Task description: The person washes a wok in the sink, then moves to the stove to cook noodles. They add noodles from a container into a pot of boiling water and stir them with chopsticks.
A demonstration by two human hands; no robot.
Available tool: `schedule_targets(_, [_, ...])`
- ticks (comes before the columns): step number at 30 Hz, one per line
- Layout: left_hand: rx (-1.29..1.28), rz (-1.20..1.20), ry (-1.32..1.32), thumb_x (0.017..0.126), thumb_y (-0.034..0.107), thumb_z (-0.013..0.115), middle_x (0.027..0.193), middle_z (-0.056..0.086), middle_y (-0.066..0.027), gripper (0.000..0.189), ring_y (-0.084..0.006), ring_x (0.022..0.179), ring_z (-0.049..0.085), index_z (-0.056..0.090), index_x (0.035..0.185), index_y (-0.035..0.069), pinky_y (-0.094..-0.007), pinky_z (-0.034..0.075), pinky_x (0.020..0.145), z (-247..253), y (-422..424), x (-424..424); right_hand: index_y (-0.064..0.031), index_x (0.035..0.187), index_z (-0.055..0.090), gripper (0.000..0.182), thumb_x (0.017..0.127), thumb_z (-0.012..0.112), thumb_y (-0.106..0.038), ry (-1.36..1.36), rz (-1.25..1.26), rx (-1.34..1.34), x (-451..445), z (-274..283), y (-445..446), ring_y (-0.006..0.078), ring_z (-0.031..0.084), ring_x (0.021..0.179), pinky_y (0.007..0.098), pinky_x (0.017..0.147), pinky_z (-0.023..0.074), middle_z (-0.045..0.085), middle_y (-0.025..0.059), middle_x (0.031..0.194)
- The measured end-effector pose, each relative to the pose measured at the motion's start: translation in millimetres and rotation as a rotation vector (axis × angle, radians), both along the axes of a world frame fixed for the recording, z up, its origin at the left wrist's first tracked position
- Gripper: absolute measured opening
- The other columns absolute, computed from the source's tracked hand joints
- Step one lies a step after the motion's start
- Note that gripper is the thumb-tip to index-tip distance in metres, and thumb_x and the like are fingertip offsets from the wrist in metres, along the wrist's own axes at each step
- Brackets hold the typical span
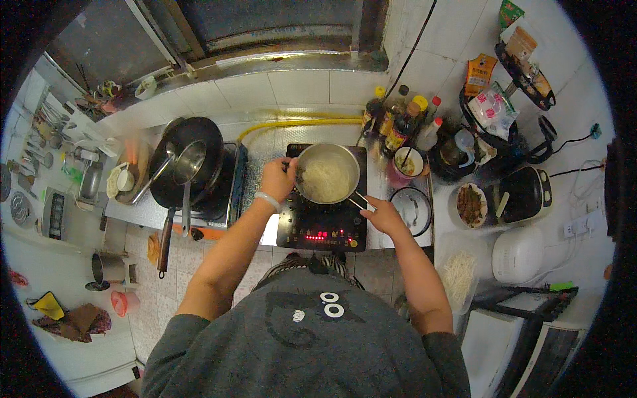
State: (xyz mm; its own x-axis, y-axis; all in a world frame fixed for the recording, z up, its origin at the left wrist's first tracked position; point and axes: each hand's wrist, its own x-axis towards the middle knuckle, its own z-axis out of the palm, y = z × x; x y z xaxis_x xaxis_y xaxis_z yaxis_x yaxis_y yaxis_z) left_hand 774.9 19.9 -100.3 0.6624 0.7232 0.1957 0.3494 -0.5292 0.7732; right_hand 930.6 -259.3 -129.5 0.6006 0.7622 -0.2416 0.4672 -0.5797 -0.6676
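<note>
A metal saucepan [327, 173] with pale noodles in cloudy liquid sits over the back half of a black induction cooker [318, 224], whose red display is lit. At the pan's left side, my left hand [278, 178] has its fingers closed at the rim, on a small dark part that is mostly hidden. My right hand [384, 215] grips the pan's metal handle [359, 200] at the lower right. Right of the cooker lies a round glass lid [411, 211], close to my right hand.
A black wok [211, 134] holding a ladle and a metal strainer [190, 161] stands on the gas stove at left. Sauce bottles [398, 132] crowd the back right beside a pink cup [400, 174]. Farther right are a bowl of food [471, 205] and a container of noodles [458, 278].
</note>
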Motion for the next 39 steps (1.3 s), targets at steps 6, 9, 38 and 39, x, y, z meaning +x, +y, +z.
schedule_targets(6, [-0.81, 0.249, -0.361, 0.091, 0.022, 0.061, 0.065, 0.062, -0.0081, 0.028, -0.0182, 0.046, 0.058, 0.065, 0.08, -0.003, -0.0295, 0.047, 0.042, -29.9, -16.6, 11.6, -0.0142, 0.127, 0.058, 0.051, 0.081, 0.069, -0.032, 0.05, -0.034, -0.049, 1.9, -7.7, -3.7, 0.0349, 0.062, 0.103, 0.043, 0.088, 0.0486, 0.065, 0.0181, 0.11])
schedule_targets(9, [-0.931, 0.262, -0.429, 0.092, 0.022, 0.06, 0.07, 0.063, -0.0089, 0.027, -0.0177, 0.05, 0.059, 0.065, 0.084, -0.003, -0.0296, 0.05, 0.045, -29.0, -23.3, 12.3, -0.0145, 0.127, 0.057, 0.05, 0.081, 0.069, -0.032, 0.064, -0.044, -0.062, -2.4, 1.5, -3.9, 0.0357, 0.062, 0.102, 0.0435, 0.088, 0.0487, 0.066, 0.018, 0.109])
schedule_targets(38, [0.267, -0.123, -0.11, 0.091, 0.016, 0.061, 0.079, 0.065, -0.0201, 0.02, -0.0312, 0.065, 0.065, 0.066, 0.096, -0.003, -0.0366, 0.051, 0.06, 37.9, -56.8, -27.7, -0.0207, 0.124, 0.06, 0.044, 0.082, 0.067, -0.033, 0.034, -0.03, -0.09, -4.3, 16.3, -1.8, 0.0344, 0.061, 0.104, 0.0448, 0.087, 0.0491, 0.065, 0.0165, 0.111])
schedule_targets(39, [0.318, -0.152, -0.108, 0.092, 0.018, 0.061, 0.077, 0.065, -0.0187, 0.022, -0.0278, 0.064, 0.065, 0.065, 0.097, -0.003, -0.0348, 0.051, 0.06, 29.8, -59.0, -25.5, -0.0209, 0.124, 0.06, 0.044, 0.082, 0.067, -0.033, 0.023, -0.039, -0.11, -5.9, 19.0, -1.8, 0.0341, 0.061, 0.104, 0.045, 0.087, 0.0492, 0.065, 0.0167, 0.11])
